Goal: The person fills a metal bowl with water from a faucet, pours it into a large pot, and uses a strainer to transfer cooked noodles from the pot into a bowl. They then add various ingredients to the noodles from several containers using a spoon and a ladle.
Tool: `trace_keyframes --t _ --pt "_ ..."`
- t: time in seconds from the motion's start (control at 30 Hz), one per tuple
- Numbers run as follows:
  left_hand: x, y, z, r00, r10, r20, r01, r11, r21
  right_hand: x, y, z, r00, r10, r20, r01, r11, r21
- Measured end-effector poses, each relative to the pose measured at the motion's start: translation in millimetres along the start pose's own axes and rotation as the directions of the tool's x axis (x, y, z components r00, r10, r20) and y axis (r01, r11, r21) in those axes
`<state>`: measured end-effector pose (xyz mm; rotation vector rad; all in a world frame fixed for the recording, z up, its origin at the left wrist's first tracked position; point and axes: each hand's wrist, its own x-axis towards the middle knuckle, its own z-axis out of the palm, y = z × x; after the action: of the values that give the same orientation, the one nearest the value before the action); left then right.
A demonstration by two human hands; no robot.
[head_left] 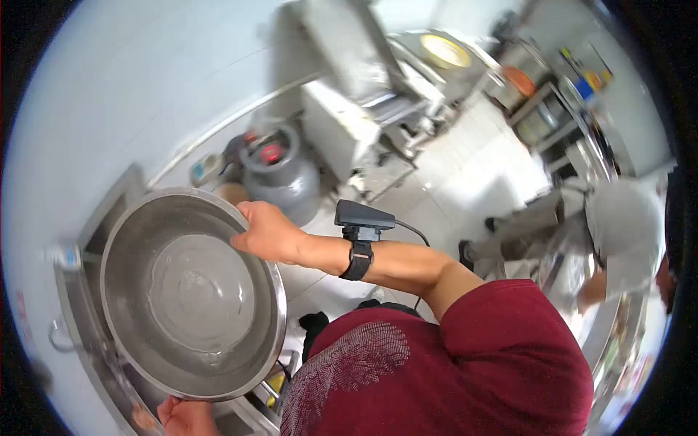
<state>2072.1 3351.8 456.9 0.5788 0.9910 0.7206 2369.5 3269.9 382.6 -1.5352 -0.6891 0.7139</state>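
Observation:
A large stainless steel basin is held up at the left of the view, its mouth turned toward me. A thin, shiny layer, apparently water, lies on its bottom. My right hand is closed on the rim at the upper right, with the thumb over the inner side. Down at the lower rim, my left hand is closed on the edge, partly cut off by the frame. The basin is over or just beside a metal sink, which it largely hides.
A grey gas cylinder with a red top stands on the floor behind the basin. Beyond it is a metal machine. A yellow bowl sits further back. Another person is at a counter on the right.

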Motion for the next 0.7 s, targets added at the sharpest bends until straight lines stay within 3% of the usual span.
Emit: trace_keyframes --t 0.07,0.13,0.2,0.27,0.3,0.43,0.53,0.6,0.63,0.7 --pt "13 -32 37 0.986 -0.054 0.159 0.040 0.995 0.092 -25 -5 -77 0.989 -0.026 -0.148 0.015 0.997 -0.076" --pt "21 -63 82 0.922 -0.309 0.234 0.360 0.907 -0.219 -57 -9 -155 0.948 -0.060 -0.312 -0.014 0.973 -0.231" --pt "1 -106 157 0.895 -0.369 0.250 0.399 0.913 -0.081 -91 -21 -230 0.907 0.072 -0.415 -0.139 0.981 -0.133" --pt "-10 -150 222 0.793 -0.460 0.401 0.529 0.845 -0.078 -110 -16 -303 0.853 -0.055 -0.518 -0.115 0.950 -0.290" --pt "-17 -174 251 0.703 -0.518 0.487 0.545 0.833 0.100 -123 -10 -338 0.831 -0.001 -0.556 -0.144 0.966 -0.217" --pt "-42 -277 369 0.607 -0.587 0.535 0.618 0.773 0.146 -179 5 -479 0.691 0.084 -0.718 -0.194 0.978 -0.073" --pt "-72 -346 448 0.496 -0.602 0.626 0.586 0.764 0.271 -225 0 -564 0.588 0.104 -0.802 -0.145 0.989 0.022" --pt "-86 -391 499 0.433 -0.564 0.703 0.445 0.812 0.378 -246 0 -622 0.523 0.105 -0.846 -0.115 0.992 0.052" --pt "-95 -412 525 0.420 -0.573 0.704 0.458 0.803 0.381 -256 3 -651 0.492 0.092 -0.866 -0.112 0.993 0.041" --pt "-114 -445 579 0.293 -0.664 0.688 0.625 0.678 0.388 -278 -1 -706 0.451 0.077 -0.889 -0.148 0.989 0.011"
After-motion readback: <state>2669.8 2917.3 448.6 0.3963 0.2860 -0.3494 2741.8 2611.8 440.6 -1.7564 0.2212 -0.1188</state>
